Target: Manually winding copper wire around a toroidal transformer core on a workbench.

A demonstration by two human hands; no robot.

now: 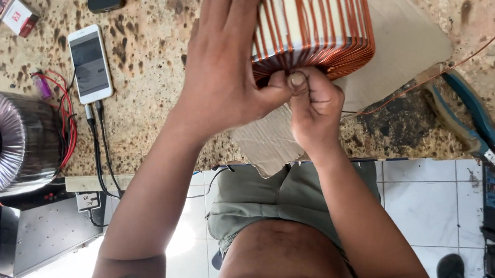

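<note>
Speckled stone worktop (149, 53) under cardboard sheet (402, 45) | copper-wound coil (314, 28) stands on cardboard, above both hands | left hand (226, 69) spread wide, palm on coil's left face | right hand (312, 103) pinched narrow at coil's lower edge, wire end too small to tell | white phone (90, 63) and toroidal transformer (15, 145) well left; blue-handled pliers (466, 115) right; counter edge near the body.
</note>
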